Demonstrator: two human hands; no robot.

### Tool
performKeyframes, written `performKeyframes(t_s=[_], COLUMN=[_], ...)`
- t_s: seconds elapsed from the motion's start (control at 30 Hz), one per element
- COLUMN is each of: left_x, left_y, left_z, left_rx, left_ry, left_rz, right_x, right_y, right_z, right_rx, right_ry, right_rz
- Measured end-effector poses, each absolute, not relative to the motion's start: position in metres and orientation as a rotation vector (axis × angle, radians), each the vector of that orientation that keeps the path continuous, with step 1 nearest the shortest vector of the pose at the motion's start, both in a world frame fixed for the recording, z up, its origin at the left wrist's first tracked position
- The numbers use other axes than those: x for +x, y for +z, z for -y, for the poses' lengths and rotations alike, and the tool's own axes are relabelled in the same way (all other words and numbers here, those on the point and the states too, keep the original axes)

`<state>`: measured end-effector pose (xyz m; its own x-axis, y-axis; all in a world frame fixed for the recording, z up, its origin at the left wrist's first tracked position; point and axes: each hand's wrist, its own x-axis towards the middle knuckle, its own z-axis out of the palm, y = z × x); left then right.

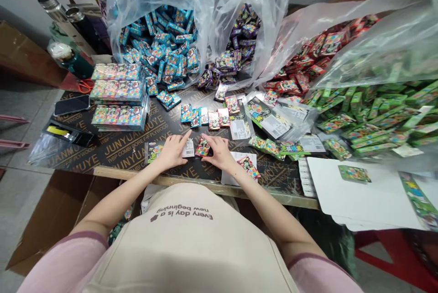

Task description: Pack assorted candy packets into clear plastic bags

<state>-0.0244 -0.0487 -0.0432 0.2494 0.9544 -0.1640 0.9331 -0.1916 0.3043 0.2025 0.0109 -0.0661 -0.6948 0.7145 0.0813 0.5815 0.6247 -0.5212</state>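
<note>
— Where is the red printed box (202,148), and how will it handle?

— It lies on the black plywood worktop (119,147), between the two hands, nearer the wearer than a short row of small packets (195,117). From my remote seat I judge it light, its thin card stiff but easily dented, its glossy sides a little slippery. I favor a gentle hold on opposite edges.

— And the hands?

— I see the right hand (219,152) narrowed around the box's right end, thumb and fingertips at its edges; how hard they press, I cannot tell. The left hand (174,150) rests palm down, thumb and forefinger wide apart, over a clear printed pouch (153,151), its barcode label (188,148) showing between them.
</note>
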Motion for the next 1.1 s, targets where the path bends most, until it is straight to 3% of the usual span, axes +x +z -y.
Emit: performKeyframes(t_s=[0.27,0.5,0.57,0.73,0.93,1.1], left_x=[-0.022,-0.009,-0.007,-0.005,-0.003,-0.003], left_y=[-0.047,-0.036,-0.035,-0.034,-0.036,-0.038], left_z=[0.056,0.051,0.049,0.047,0.051,0.053], left_rx=[2.253,2.444,2.459,2.491,2.537,2.471], left_ry=[0.166,-0.167,-0.222,-0.295,-0.318,-0.229], left_rz=[-1.546,-1.484,-1.474,-1.479,-1.465,-1.478], right_x=[0.192,0.292,0.331,0.38,0.371,0.353], right_y=[-0.068,-0.04,-0.032,-0.041,-0.045,-0.038], right_z=[-0.008,-0.063,-0.068,-0.054,-0.052,-0.051], right_rx=[-0.605,-1.606,-1.746,-1.815,-1.649,-1.923], right_ry=[1.129,0.281,0.204,0.119,0.187,-0.11], right_rz=[2.414,2.249,2.385,2.603,2.468,2.543])
